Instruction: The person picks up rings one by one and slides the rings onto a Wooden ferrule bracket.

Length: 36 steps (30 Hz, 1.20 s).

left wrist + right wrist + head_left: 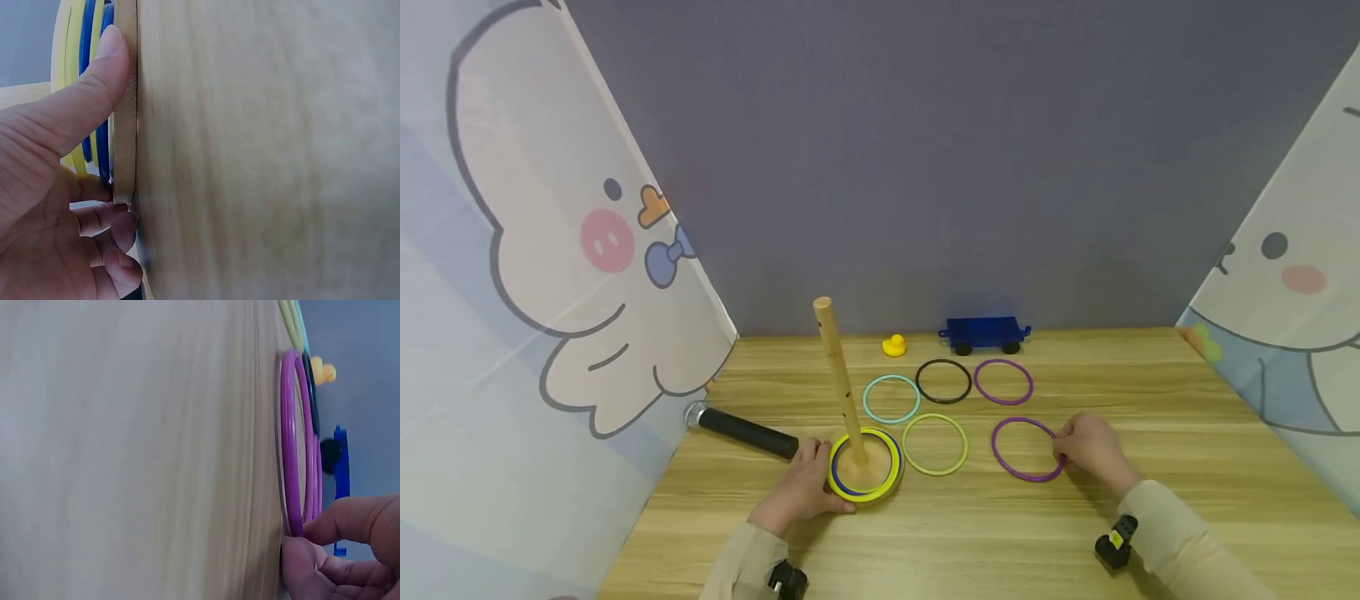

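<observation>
A wooden ring-toss stand [842, 383] has a tall peg on a round base, with yellow and blue rings [87, 81] stacked on the base around the peg. Thumb and fingers of my left hand [805, 487] grip the edge of the base [127, 144]. Toward the right, my right hand [1092, 448] pinches the near right edge of a purple ring [1028, 477] between thumb and finger; the ring lies low over the table. In the right wrist view, that purple ring [289, 437] stretches away from the pinching fingertips [299, 562].
Behind and between the hands lie a yellow-green ring [936, 475], a light blue ring [891, 377], a black ring [943, 402] and another purple ring [1003, 403]. A rubber duck [894, 346] and blue toy wagon [985, 333] stand by the back wall. A microphone [745, 429] lies left.
</observation>
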### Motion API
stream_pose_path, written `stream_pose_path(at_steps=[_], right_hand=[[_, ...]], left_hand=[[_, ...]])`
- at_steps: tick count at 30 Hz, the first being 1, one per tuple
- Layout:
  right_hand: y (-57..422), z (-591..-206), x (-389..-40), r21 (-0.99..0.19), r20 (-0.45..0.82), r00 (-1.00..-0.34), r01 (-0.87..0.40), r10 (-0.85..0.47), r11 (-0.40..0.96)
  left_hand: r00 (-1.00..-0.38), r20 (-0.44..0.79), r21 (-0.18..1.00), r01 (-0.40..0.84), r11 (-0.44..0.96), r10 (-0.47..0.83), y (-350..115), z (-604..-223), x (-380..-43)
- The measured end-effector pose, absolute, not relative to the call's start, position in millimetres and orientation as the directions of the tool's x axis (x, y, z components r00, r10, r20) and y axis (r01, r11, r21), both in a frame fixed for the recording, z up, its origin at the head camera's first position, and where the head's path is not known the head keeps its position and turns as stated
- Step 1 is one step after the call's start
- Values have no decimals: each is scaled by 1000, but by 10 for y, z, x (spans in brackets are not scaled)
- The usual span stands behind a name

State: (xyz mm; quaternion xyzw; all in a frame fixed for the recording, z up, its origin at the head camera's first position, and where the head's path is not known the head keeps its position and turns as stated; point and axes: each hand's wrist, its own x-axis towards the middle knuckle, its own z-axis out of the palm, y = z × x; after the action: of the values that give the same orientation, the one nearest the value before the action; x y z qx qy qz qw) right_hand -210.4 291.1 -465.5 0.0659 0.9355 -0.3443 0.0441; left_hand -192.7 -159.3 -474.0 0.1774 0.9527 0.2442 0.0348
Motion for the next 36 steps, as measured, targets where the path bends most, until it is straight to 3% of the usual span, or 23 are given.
stream_pose_path(at_steps=[8, 16, 24, 36], right_hand=[[2806, -4675, -2076, -743, -185, -981, 178, 58, 645], [2747, -4694, -2036, -929, -257, -962, 220, -94, 297], [2383, -4401, -1988, -972, -176, -954, 130, -242, 195], [1828, -3989, -1927, -990, -67, -936, 19, -345, 140]], left_hand=[[-927, 41, 450, 351, 821, 373, -1605, -4749, -1943], [-929, 33, 448, 344, 825, 369, -1613, -4752, -1944], [-928, 34, 452, 346, 822, 371, -1619, -4731, -1939], [-926, 38, 460, 350, 816, 375, -1601, -4726, -1915]])
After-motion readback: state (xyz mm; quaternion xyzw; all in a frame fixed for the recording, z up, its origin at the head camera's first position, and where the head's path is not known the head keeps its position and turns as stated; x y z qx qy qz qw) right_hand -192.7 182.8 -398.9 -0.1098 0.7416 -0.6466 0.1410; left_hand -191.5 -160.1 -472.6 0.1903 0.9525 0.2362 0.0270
